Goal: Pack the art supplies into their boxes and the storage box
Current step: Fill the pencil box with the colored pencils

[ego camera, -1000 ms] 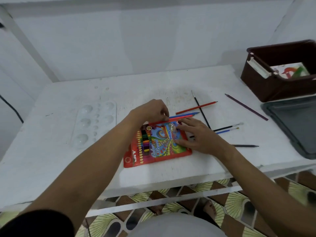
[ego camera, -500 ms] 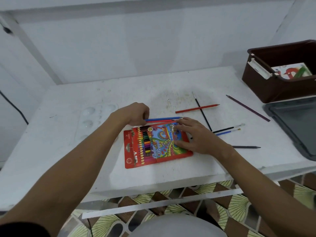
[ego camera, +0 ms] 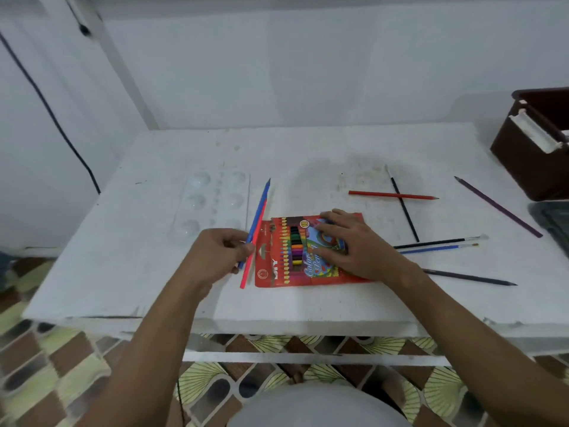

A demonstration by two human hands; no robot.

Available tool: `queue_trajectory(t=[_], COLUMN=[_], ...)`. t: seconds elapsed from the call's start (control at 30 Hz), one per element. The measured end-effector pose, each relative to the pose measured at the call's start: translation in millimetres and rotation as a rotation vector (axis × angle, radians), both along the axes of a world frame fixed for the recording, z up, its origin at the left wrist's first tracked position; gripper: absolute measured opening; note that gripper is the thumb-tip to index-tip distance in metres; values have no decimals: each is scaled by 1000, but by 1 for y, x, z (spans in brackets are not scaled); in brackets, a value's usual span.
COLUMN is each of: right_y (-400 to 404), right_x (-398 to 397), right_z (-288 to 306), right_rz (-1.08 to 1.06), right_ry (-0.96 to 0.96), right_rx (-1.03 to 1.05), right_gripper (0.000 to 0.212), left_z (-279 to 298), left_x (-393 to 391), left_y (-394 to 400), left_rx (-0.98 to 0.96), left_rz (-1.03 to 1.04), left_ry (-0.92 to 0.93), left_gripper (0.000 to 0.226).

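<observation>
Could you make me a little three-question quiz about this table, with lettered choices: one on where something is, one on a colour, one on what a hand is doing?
1. Where is the paint palette?
A. left of the pencil box
B. inside the brown box
C. on the floor

2. Which colours are the two pencils in the left hand?
A. green, yellow
B. blue, red
C. black, purple

3. What is the right hand doing?
A. lifting a brush
B. hanging idle
C. resting flat on the pencil box

Answers: 1 A, it lies beside the box's left edge. 2 B, blue pencil and red pencil show. 3 C, fingers spread over the cover.
</observation>
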State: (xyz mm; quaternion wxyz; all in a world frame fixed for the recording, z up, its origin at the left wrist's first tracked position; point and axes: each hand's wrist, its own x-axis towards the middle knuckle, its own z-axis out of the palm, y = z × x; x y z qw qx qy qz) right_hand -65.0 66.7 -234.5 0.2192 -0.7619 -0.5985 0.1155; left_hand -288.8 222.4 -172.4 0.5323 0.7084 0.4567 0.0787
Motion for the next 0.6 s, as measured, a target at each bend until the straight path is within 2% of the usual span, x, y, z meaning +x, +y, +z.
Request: queue_trajectory(t=[0.07, 0.13, 0.2, 0.4, 0.47, 0.6], right_y=[3, 4, 4, 5, 4, 4], right_x=[-1, -1, 1, 2, 2, 2], right_z=[-3, -6, -8, -11, -12, -13], right_rz=[3, 4, 11, -1, -8, -13], right_ry=[-19, -21, -18, -31, -31, -26], right_rx=[25, 42, 50, 34, 30, 37], right_gripper=[55, 54, 55, 60, 60, 61], left_z=[-14, -25, -29, -14, -11, -15], left_x=[-8, -7, -4, 0, 0, 10], left_y=[-11, -18, -22, -4, 13, 42], left_rx=[-39, 54, 171, 345, 427, 830], left_rz=[68, 86, 38, -295, -406, -767], left_ry=[-2, 35, 95, 285, 329, 473], left_gripper=[28, 34, 31, 12, 26, 58])
